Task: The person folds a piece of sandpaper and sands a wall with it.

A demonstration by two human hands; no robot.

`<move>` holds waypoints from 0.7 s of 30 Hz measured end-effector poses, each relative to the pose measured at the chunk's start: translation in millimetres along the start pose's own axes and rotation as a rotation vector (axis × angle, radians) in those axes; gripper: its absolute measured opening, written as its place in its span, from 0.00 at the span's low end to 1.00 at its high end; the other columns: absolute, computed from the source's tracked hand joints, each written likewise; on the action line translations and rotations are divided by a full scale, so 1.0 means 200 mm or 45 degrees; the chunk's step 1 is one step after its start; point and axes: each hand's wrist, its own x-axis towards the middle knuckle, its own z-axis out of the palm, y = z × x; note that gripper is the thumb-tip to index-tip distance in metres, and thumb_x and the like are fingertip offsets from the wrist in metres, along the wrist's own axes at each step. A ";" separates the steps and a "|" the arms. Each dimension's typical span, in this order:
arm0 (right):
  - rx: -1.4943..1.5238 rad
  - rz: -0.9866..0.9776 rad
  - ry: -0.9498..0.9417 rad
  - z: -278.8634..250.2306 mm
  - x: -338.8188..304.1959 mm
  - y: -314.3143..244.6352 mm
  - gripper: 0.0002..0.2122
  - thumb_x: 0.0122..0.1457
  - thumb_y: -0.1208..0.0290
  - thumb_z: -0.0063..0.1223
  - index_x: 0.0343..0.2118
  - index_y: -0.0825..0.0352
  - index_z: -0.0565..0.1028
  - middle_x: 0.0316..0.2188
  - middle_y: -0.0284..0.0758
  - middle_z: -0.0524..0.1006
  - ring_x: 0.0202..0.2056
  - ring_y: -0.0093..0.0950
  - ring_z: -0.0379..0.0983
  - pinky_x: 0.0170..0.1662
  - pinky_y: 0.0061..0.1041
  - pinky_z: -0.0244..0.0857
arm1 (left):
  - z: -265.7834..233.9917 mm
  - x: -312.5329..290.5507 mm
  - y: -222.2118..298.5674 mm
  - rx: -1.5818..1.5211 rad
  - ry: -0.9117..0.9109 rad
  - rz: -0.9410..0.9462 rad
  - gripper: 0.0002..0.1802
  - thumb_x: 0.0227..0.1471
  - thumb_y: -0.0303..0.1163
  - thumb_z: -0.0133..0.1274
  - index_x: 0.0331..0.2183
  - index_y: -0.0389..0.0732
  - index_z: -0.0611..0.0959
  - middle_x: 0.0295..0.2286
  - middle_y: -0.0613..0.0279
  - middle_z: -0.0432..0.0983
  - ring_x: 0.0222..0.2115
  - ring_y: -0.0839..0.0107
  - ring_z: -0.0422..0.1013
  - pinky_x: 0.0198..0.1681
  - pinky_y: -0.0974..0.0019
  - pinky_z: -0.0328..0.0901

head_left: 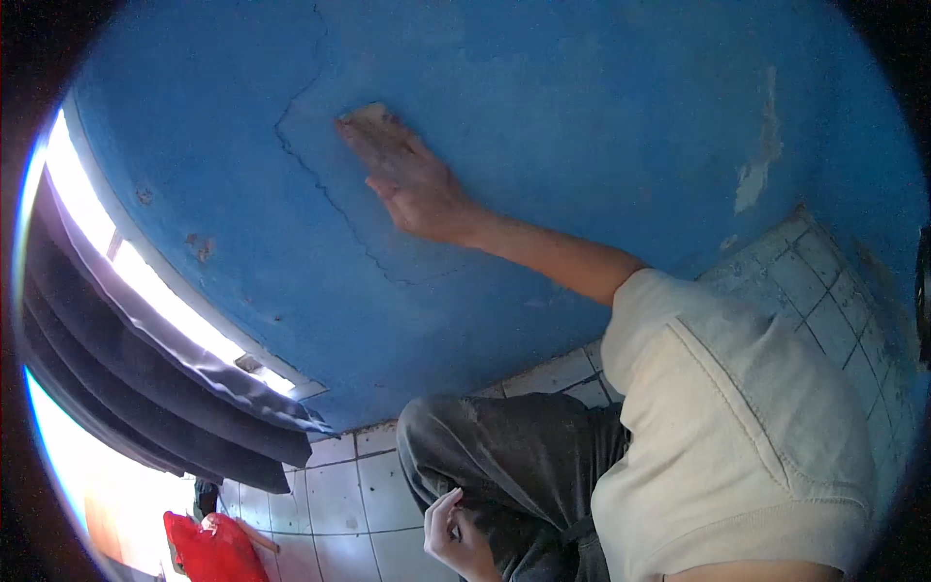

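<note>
My right hand (412, 184) is stretched out against the blue wall (543, 116). Its fingers lie flat together over a pale flat piece (369, 114), pressing it to the paint; the hand covers most of this piece, so I cannot tell its kind. Just left of it a dark, jagged crack (325, 194) runs down the wall and bends to the right at its lower end. Low in the picture, beside the dark trousers (504, 451), my left hand (458, 538) is closed with curled fingers. Whether anything is inside them is hidden.
A dark curtain (145, 359) hangs by a bright window (165, 281) at the left. White tiles (339, 500) border the wall's foot, and more tiles (805, 272) stand at the right. A red bag-like thing (208, 551) lies at lower left. Bare patches (752, 184) mark the paint.
</note>
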 end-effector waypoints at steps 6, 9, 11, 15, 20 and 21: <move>-0.060 -0.074 -0.497 0.04 -0.31 -0.16 0.32 0.57 0.59 0.43 0.61 0.63 0.48 0.63 0.35 0.46 0.63 0.33 0.43 0.62 0.35 0.41 | -0.04 0.01 0.08 -0.206 -0.108 -0.383 0.09 0.50 0.23 0.48 0.33 0.36 0.81 0.30 0.61 0.77 0.32 0.72 0.72 0.33 0.70 0.66; -0.047 -0.131 -0.703 0.08 -0.49 -0.21 0.33 0.56 0.56 0.43 0.62 0.60 0.47 0.63 0.35 0.45 0.63 0.31 0.39 0.63 0.35 0.37 | -0.05 0.01 0.10 -0.207 -0.125 -0.434 0.09 0.50 0.23 0.48 0.33 0.36 0.81 0.30 0.60 0.77 0.32 0.72 0.73 0.34 0.70 0.67; -0.172 -0.153 -0.669 0.09 -0.50 -0.22 0.33 0.56 0.56 0.43 0.62 0.62 0.47 0.63 0.36 0.45 0.63 0.31 0.40 0.64 0.35 0.35 | -0.05 0.02 0.08 -0.223 -0.108 -0.374 0.09 0.50 0.21 0.47 0.33 0.34 0.80 0.30 0.59 0.77 0.32 0.71 0.73 0.35 0.70 0.67; -0.123 -0.056 -0.652 0.06 -0.29 -0.18 0.33 0.56 0.56 0.43 0.61 0.64 0.48 0.63 0.37 0.46 0.63 0.31 0.40 0.63 0.35 0.36 | -0.06 0.02 0.11 -0.321 -0.133 -0.501 0.09 0.50 0.21 0.47 0.33 0.33 0.80 0.31 0.58 0.77 0.32 0.71 0.73 0.36 0.70 0.67; -0.269 -0.034 -0.292 0.13 -0.07 -0.14 0.32 0.56 0.54 0.43 0.60 0.65 0.52 0.62 0.37 0.48 0.63 0.31 0.42 0.63 0.34 0.37 | -0.07 -0.01 0.04 -0.277 -0.118 -0.487 0.09 0.50 0.21 0.46 0.34 0.32 0.80 0.31 0.57 0.77 0.32 0.71 0.73 0.36 0.71 0.67; -0.268 -0.036 -0.295 0.13 -0.08 -0.15 0.32 0.56 0.54 0.43 0.60 0.65 0.52 0.62 0.37 0.48 0.63 0.31 0.42 0.63 0.34 0.37 | -0.07 -0.01 0.02 -0.282 -0.121 -0.485 0.09 0.50 0.21 0.46 0.34 0.32 0.80 0.31 0.57 0.77 0.32 0.71 0.73 0.36 0.71 0.67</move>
